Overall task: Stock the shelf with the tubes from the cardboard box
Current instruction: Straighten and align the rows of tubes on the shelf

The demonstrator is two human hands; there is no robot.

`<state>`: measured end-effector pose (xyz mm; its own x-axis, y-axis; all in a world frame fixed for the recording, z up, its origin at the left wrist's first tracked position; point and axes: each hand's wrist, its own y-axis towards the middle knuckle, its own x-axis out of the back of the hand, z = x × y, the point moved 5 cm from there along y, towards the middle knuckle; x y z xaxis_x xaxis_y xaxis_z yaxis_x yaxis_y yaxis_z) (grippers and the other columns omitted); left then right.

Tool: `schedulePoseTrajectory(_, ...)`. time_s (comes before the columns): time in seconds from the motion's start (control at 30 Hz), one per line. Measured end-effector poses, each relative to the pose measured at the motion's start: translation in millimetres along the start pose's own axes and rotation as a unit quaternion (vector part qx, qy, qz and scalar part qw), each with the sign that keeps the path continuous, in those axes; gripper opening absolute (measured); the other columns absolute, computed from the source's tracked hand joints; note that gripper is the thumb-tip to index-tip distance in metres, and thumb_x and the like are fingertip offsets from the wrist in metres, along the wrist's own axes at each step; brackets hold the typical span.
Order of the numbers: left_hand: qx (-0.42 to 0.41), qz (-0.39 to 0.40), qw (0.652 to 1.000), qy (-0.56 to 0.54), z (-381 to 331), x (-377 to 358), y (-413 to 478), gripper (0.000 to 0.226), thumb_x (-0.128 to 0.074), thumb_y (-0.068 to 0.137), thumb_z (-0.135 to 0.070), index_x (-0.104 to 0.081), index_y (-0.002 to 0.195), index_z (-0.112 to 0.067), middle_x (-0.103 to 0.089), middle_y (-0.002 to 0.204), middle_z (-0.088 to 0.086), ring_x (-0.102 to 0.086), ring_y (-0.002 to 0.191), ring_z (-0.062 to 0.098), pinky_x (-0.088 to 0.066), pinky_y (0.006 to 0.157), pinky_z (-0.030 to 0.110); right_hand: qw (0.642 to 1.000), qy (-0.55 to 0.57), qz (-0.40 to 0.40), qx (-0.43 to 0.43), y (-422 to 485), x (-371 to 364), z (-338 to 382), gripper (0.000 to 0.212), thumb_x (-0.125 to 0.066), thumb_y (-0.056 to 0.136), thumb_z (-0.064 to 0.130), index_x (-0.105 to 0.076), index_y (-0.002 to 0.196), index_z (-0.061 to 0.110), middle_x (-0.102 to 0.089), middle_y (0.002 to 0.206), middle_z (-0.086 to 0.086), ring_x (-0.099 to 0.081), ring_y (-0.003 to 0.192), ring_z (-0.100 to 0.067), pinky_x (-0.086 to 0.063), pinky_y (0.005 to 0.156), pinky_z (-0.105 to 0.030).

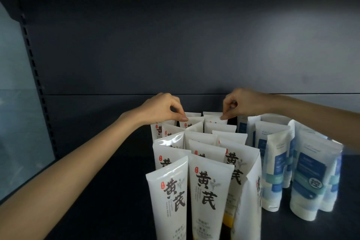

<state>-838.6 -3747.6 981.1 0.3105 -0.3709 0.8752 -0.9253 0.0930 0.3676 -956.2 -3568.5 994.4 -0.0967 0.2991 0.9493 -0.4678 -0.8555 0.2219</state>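
Many white tubes (210,187) upright on shelf (116,191); left hand (163,109), right hand (241,103) each pinch one at back.

I see a dark matte shelf board (116,191) carrying upright white plastic tubes with black characters (206,191), beside blue-and-white tubes (307,177).

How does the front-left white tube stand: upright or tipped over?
Upright, leaning slightly. The tube has its flat crimped end pointing up and its lettering runs downward; its base is out of frame.
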Motion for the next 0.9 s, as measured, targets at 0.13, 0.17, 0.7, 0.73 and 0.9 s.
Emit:
schedulePoseTrajectory(0.13, 0.005, -0.003, 1.000, 0.000, 1, 1, -2, 0.016, -0.071, 0.079, -0.036, -0.076, 0.085, -0.022, -0.060, 0.082, -0.018, -0.056, 0.083, 0.000, -0.049, 0.088, 0.044, 1.000, 0.001, 0.002, 0.004, 1, 0, 3, 0.022, -0.077, 0.076, 0.029, -0.063, 0.059, 0.029, -0.051, 0.058, 0.011, -0.045, 0.050, 0.002, -0.035, 0.051, -0.009)
schedulePoseTrajectory(0.17, 0.006, -0.004, 1.000, -0.003, 1, 1, -2, 0.016, -0.072, 0.079, -0.036, -0.075, 0.085, -0.022, -0.060, 0.083, -0.017, -0.056, 0.083, 0.001, -0.049, 0.088, 0.044, 1.000, 0.005, 0.005, 0.005, 1, 0, 3, 0.022, -0.077, 0.076, 0.029, -0.064, 0.059, 0.029, -0.051, 0.056, 0.012, -0.045, 0.050, 0.002, -0.035, 0.050, -0.009)
schedulePoseTrajectory(0.7, 0.048, 0.002, 0.999, -0.019, 21, 24, -18, 0.016, -0.073, 0.075, -0.038, -0.076, 0.086, -0.026, -0.064, 0.089, -0.013, -0.059, 0.082, -0.002, -0.046, 0.078, 0.024, 0.999, 0.039, 0.005, 0.000, 12, 13, 26, 0.021, -0.067, 0.084, 0.038, -0.074, 0.088, 0.018, -0.069, 0.084, 0.005, -0.057, 0.077, -0.006, -0.044, 0.073, -0.020)
schedulePoseTrajectory(0.73, 0.052, 0.006, 0.998, -0.021, 24, 26, -20, 0.015, -0.074, 0.075, -0.037, -0.076, 0.086, -0.027, -0.064, 0.089, -0.013, -0.059, 0.080, -0.005, -0.046, 0.076, 0.021, 1.000, 0.028, 0.004, 0.005, 17, 10, 30, 0.020, -0.067, 0.085, 0.035, -0.074, 0.091, 0.017, -0.069, 0.085, 0.004, -0.057, 0.076, -0.006, -0.044, 0.072, -0.020)
schedulePoseTrajectory(0.9, 0.065, 0.016, 0.998, -0.017, 31, 28, -29, 0.011, -0.074, 0.076, -0.033, -0.074, 0.084, -0.027, -0.065, 0.087, -0.013, -0.057, 0.076, -0.013, -0.040, 0.070, 0.013, 1.000, -0.026, -0.015, 0.009, 39, -9, 47, 0.014, -0.069, 0.085, 0.029, -0.074, 0.093, 0.020, -0.058, 0.073, 0.020, -0.054, 0.070, 0.000, -0.040, 0.064, -0.015)
